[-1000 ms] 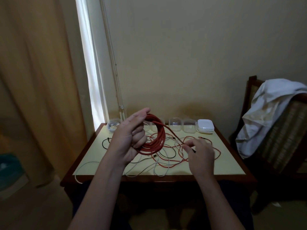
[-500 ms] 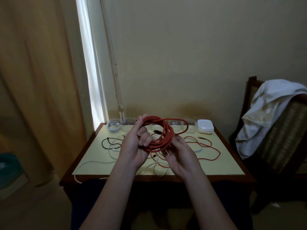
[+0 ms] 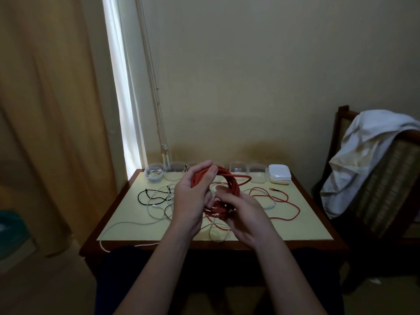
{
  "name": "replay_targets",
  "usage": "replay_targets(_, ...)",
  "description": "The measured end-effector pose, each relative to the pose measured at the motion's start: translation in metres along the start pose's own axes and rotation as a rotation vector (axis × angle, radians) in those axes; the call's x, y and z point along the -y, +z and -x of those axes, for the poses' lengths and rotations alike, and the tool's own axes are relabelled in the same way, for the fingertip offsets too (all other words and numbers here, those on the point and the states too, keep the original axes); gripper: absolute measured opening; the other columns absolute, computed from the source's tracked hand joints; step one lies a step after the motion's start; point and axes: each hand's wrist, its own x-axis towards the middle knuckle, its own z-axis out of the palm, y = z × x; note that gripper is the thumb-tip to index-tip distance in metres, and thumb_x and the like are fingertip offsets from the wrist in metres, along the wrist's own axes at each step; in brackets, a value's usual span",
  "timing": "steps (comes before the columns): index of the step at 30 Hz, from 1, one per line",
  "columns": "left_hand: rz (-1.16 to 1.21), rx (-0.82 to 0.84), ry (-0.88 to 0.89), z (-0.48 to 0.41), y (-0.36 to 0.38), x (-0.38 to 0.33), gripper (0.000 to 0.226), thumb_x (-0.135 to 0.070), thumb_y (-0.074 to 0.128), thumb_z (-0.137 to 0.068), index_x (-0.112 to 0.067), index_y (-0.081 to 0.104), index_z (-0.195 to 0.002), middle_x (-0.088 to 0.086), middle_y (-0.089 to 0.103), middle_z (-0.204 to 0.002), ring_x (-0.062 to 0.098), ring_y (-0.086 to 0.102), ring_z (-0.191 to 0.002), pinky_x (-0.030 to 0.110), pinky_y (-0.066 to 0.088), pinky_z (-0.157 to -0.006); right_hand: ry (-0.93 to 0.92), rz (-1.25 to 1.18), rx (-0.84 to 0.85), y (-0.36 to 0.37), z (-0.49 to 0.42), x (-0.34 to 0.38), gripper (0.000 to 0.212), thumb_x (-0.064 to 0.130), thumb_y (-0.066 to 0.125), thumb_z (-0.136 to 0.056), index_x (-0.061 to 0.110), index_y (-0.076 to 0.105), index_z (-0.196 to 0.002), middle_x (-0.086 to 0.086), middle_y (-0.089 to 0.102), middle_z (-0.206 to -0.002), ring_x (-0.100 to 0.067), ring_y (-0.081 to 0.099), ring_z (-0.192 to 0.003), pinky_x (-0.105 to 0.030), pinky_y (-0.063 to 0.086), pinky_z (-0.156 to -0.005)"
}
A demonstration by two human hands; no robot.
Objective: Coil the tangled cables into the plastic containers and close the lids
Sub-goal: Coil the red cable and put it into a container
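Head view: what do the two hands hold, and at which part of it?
Both hold the red cable coil. The left hand grips its left side, with the thumb over the loops; the right hand holds its lower right part.

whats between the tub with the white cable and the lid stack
Head view: a row of clear containers, partly hidden behind the left hand and the red coil it holds.

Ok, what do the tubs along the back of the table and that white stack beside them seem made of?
Tubs: clear, glossy plastic, it seems; the wall shows through them. White stack: opaque plastic lids by the look, smooth and nested; dim light leaves the sheen unclear.
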Motion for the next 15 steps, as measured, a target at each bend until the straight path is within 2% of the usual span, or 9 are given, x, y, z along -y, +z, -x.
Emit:
replay_targets(3, 0.001, 0.014, -0.012, -0.004, -0.008, -0.005, 0.035, -0.018, 0.075, -0.081, -0.011, 0.07, -0.115, 0.004, 0.066, -0.079, 0.01, 0.03, -0.039, 0.021, 0.03, -0.038, -0.056, 0.277, 0.009, -0.007, 0.003, 0.005, 0.023, 0.011, 0.072, -0.092, -0.004, 0.071, -0.108, -0.021, 0.075, -0.097, -0.026, 0.071, -0.084, -0.024, 0.055, -0.064)
replay_targets(7, -0.057, 0.017, -0.008, -0.007, -0.016, -0.008, 0.025, -0.018, 0.07, -0.089, -0.013, 0.072, -0.114, 0.002, 0.063, -0.075, 0.01, 0.029, -0.042, 0.022, 0.028, -0.04, -0.066, 0.473, 0.071, -0.009, 0.004, 0.006, 0.023, 0.02, 0.065, -0.1, -0.001, 0.071, -0.108, -0.021, 0.077, -0.093, -0.03, 0.076, -0.081, -0.029, 0.062, -0.067)
replay_targets(9, -0.014, -0.001, -0.022, -0.009, -0.018, -0.01, 0.026, -0.018, 0.067, -0.091, -0.012, 0.07, -0.116, 0.001, 0.061, -0.07, 0.008, 0.029, -0.041, 0.02, 0.027, -0.039, -0.106, 0.555, 0.054, -0.01, 0.006, 0.008, 0.018, 0.018, 0.061, -0.102, 0.006, 0.068, -0.112, -0.018, 0.078, -0.092, -0.03, 0.076, -0.077, -0.03, 0.062, -0.064)
replay_targets(11, 0.063, -0.029, -0.047, -0.014, -0.022, -0.015, 0.032, -0.02, 0.066, -0.09, -0.008, 0.066, -0.12, -0.003, 0.05, -0.057, 0.006, 0.027, -0.039, 0.018, 0.026, -0.036, -0.17, 0.647, 0.01, -0.014, 0.006, 0.01, 0.014, 0.016, 0.06, -0.102, 0.016, 0.065, -0.115, -0.011, 0.078, -0.09, -0.028, 0.076, -0.072, -0.031, 0.06, -0.059)
replay_targets(13, 0.112, -0.033, -0.056, -0.015, -0.025, -0.02, 0.035, -0.02, 0.064, -0.09, -0.006, 0.064, -0.122, -0.005, 0.036, -0.05, 0.005, 0.024, -0.037, 0.018, 0.024, -0.035, -0.246, 0.761, -0.044, -0.019, 0.003, 0.009, 0.011, 0.014, 0.058, -0.103, 0.02, 0.067, -0.106, -0.003, 0.078, -0.086, -0.024, 0.075, -0.068, -0.037, 0.06, -0.063)
replay_targets(15, 0.133, -0.026, -0.056, -0.013, -0.025, -0.024, 0.035, -0.02, 0.063, -0.09, -0.006, 0.063, -0.122, -0.006, 0.031, -0.049, 0.005, 0.023, -0.036, 0.018, 0.023, -0.035, -0.317, 0.882, -0.111, -0.025, -0.002, 0.006, 0.017, 0.015, 0.059, -0.102, 0.022, 0.068, -0.09, 0.005, 0.078, -0.084, -0.017, 0.074, -0.067, -0.038, 0.059, -0.07)
